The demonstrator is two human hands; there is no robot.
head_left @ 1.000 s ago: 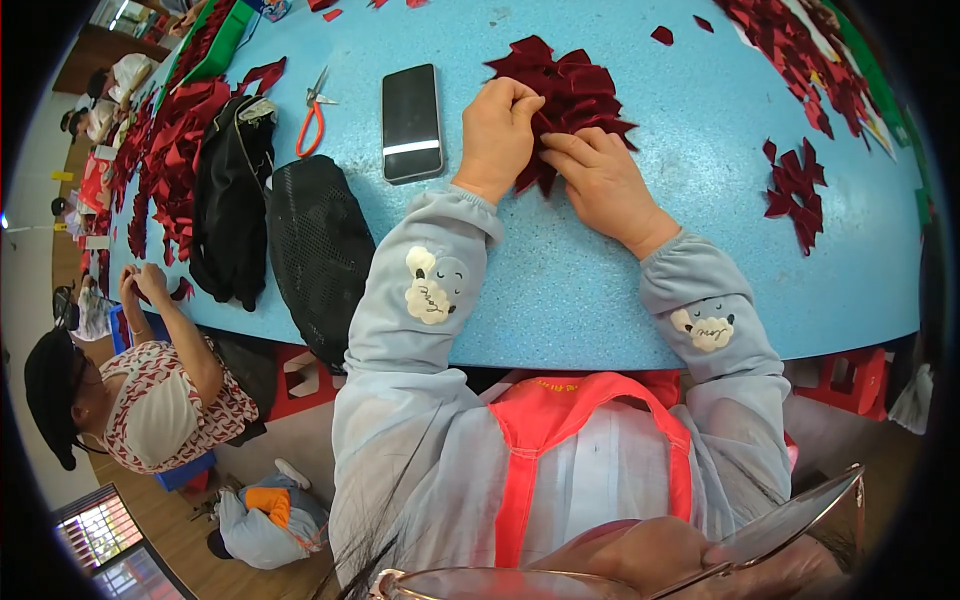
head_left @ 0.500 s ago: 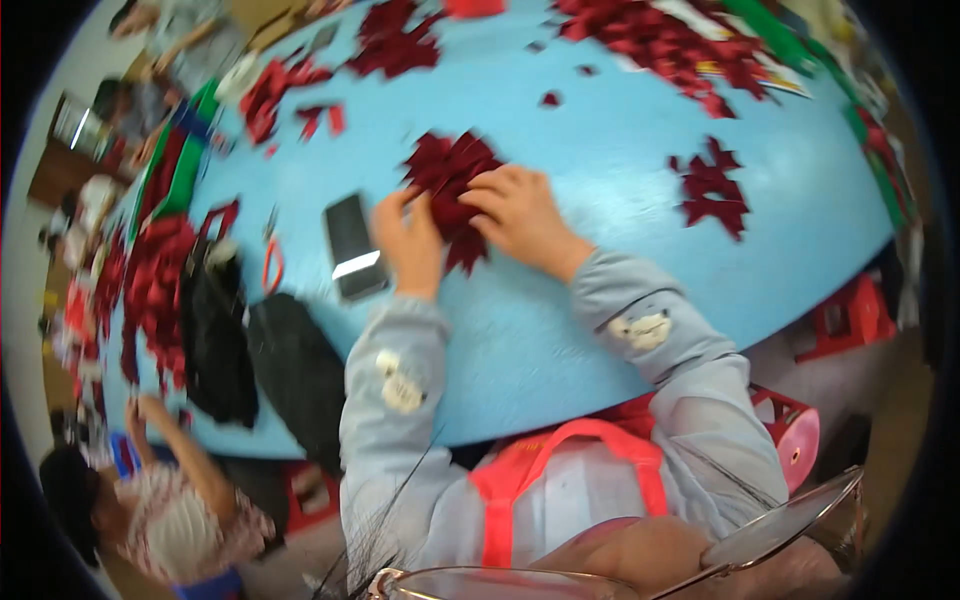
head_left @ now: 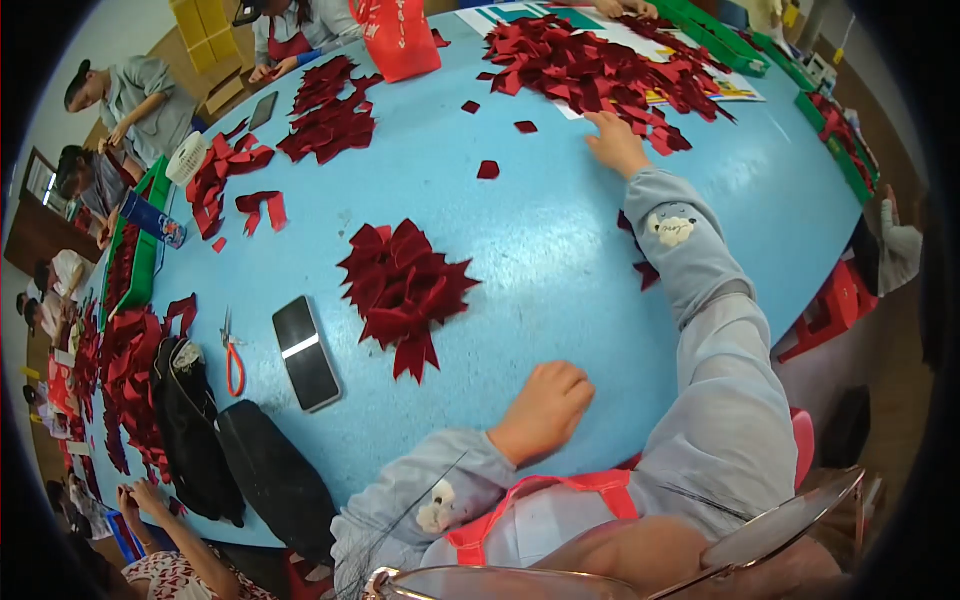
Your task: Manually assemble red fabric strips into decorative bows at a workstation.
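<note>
On the blue table, a dark red velvety ribbon bow [head_left: 405, 290] with many pointed tips lies by itself, touched by neither hand. My left hand [head_left: 545, 412] rests near the table's front edge, to the right of the bow, fingers curled in; nothing shows in it. My right hand [head_left: 618, 145] is stretched far forward at the near edge of a big heap of red ribbon pieces [head_left: 570, 65]. Its fingers are apart, with no piece visible between them. Under my right forearm, a few more ribbon pieces [head_left: 645, 272] are partly hidden.
Left of the bow lie a black phone [head_left: 307, 353], red-handled scissors [head_left: 233, 365] and a black bag [head_left: 190, 430]. Ribbon strips [head_left: 330, 115], a red bag [head_left: 400, 40] and green trays [head_left: 138, 245] are farther off. Other people [head_left: 150, 95] sit around the table.
Both hands have let go of the bow. My right hand has moved forward and right to the heap; my left has drawn back toward the front edge. The view has shifted.
</note>
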